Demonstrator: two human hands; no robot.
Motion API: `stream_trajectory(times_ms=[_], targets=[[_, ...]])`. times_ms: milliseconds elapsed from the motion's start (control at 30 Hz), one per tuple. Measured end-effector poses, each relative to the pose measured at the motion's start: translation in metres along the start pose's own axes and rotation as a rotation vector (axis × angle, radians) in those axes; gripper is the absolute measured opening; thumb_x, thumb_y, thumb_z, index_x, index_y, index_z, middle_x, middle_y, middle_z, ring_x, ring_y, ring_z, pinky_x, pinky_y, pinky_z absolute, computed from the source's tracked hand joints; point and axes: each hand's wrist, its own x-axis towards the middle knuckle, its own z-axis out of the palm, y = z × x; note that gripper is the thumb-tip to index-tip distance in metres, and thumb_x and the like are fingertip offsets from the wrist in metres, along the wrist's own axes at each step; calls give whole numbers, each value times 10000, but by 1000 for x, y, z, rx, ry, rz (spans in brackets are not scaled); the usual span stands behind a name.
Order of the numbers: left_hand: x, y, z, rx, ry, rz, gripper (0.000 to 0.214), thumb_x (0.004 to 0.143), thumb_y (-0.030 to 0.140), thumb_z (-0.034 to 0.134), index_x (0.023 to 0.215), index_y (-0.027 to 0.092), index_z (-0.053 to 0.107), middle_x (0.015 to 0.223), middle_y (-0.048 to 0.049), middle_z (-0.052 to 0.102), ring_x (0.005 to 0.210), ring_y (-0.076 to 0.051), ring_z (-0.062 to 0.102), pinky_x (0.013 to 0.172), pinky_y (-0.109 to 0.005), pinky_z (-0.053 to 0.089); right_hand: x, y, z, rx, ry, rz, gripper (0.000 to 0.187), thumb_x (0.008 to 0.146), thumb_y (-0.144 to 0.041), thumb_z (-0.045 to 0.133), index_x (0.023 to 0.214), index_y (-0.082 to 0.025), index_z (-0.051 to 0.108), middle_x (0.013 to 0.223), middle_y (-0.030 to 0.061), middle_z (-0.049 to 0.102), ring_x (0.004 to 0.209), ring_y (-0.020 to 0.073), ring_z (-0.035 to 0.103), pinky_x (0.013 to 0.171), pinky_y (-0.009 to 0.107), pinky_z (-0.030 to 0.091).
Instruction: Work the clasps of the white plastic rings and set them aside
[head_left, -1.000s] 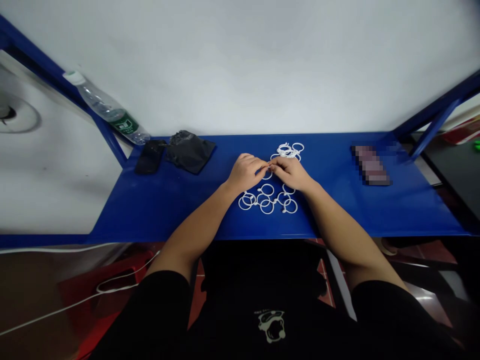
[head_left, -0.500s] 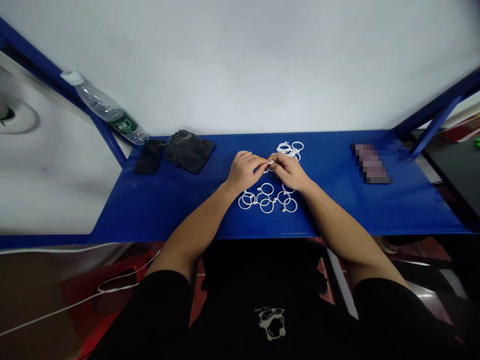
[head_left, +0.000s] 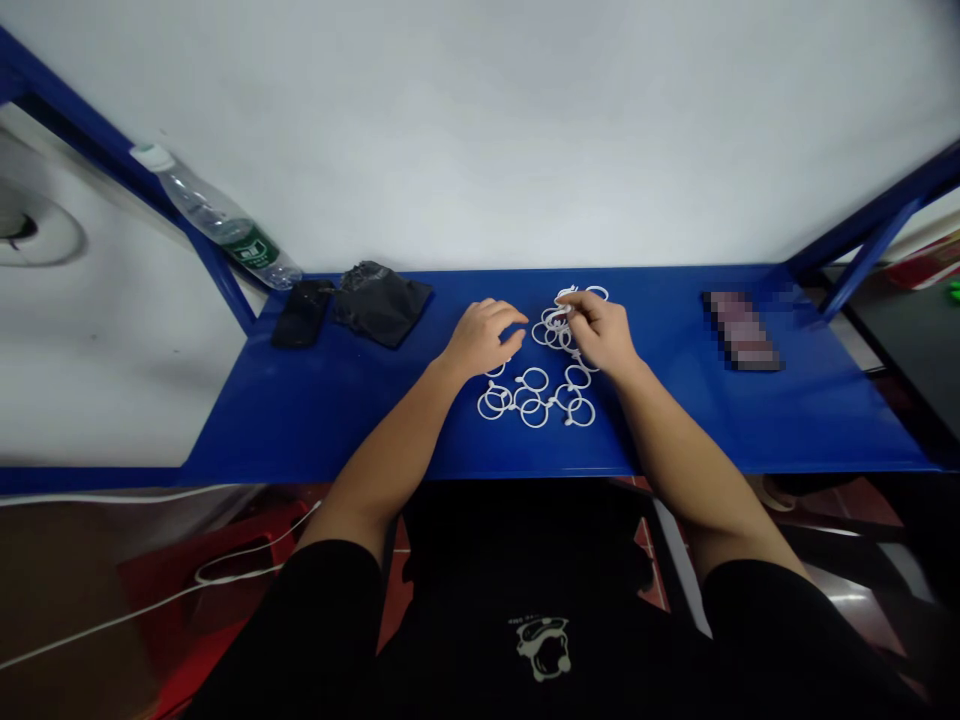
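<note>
My left hand (head_left: pixel 484 338) hovers over the blue table with thumb and forefinger apart, and nothing shows between them. My right hand (head_left: pixel 602 332) is at the heap of thin white rings (head_left: pixel 553 328), its fingertips closed on a white ring at the top of the heap. Part of the heap is hidden behind those fingers. Nearer to me, several more white rings (head_left: pixel 534 412) with small knobs lie spread out and overlapping. One of these lies partly under my left hand.
On the left of the blue table (head_left: pixel 360 410) are a dark pouch (head_left: pixel 382 303), a black phone (head_left: pixel 301 313) and a leaning plastic bottle (head_left: pixel 217 220). A blurred-out flat object (head_left: pixel 744 330) lies on the right. Behind stands a white wall (head_left: pixel 480 130).
My hands have come apart from where their fingertips met. The left moved slightly left and opened; the right moved to the heap. Another ring now shows near my left hand.
</note>
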Motion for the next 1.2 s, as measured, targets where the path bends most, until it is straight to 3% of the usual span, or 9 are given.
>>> stream_trajectory(times_ms=[167, 333, 567, 700, 1033, 1200], targets=[[-6, -26, -8, 15, -179, -32, 105, 799, 212, 761, 892, 253, 789, 1107, -66, 791, 990, -277, 680, 917, -449, 536, 8, 20, -10, -123, 112, 45, 369, 939, -243, 533, 1188, -217, 803, 1065, 104, 824, 911, 287, 741, 846, 460, 597], [-11, -31, -4, 39, -292, -54, 52, 771, 206, 786, 779, 247, 754, 920, -64, 737, 838, -245, 645, 798, -405, 524, 10, 23, -11, -196, 133, 30, 349, 899, -219, 580, 1176, -220, 792, 1281, 137, 759, 966, 292, 721, 866, 471, 592], [-3, -3, 4, 48, -83, -105, 81, 970, 235, 718, 894, 236, 691, 843, -25, 743, 830, -232, 674, 841, -406, 493, 1, -7, 7, -42, -193, -63, 321, 1012, -414, 610, 1183, -200, 779, 1081, 105, 821, 856, 248, 701, 805, 402, 539], [-2, 11, 10, 52, 7, -55, 92, 1000, 251, 696, 911, 227, 690, 805, -20, 740, 796, -218, 682, 850, -400, 480, -2, -13, 12, -7, -348, -123, 293, 1023, -380, 546, 1080, -203, 773, 946, 76, 809, 790, 222, 675, 752, 370, 496], [-1, 19, 10, 24, 22, 49, 194, 1075, 312, 624, 926, 261, 736, 911, -27, 815, 871, -229, 714, 872, -430, 479, -1, -14, 8, 43, -280, -112, 199, 854, -261, 531, 833, -223, 725, 751, 37, 746, 698, 214, 655, 702, 350, 479], [0, 23, 14, -8, 21, 75, 186, 1080, 364, 657, 959, 260, 752, 939, -24, 824, 888, -224, 721, 860, -415, 484, -1, -14, 8, 31, -278, -128, 201, 836, -252, 518, 768, -223, 706, 727, 42, 724, 689, 217, 642, 708, 354, 484]])
